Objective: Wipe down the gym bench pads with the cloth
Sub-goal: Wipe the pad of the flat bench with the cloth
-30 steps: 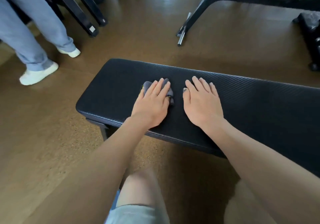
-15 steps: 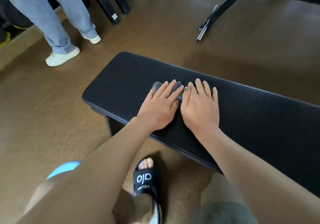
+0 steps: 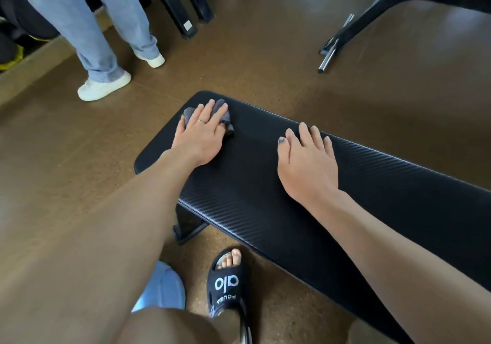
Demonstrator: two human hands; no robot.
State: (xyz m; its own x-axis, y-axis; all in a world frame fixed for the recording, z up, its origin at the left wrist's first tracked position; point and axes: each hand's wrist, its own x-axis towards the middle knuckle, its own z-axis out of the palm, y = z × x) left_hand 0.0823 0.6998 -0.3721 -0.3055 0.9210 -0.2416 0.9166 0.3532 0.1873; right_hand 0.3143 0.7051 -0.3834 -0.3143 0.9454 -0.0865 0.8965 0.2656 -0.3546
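While flat, left hand (image 3: 200,136) presses cloth (image 3: 225,123) | right hand (image 3: 307,163) — spread on bench pad (image 3: 385,189)

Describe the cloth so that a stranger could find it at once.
Find the long black bench on the brown floor. At its far left end, the left hand presses flat on the cloth. It is small, grey and crumpled, the only fabric on the pad.

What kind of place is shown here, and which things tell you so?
Most likely a gym. A long black padded bench fills the middle, the metal frame of another exercise machine stands on the brown floor behind it, and more black equipment legs stand at the top left.
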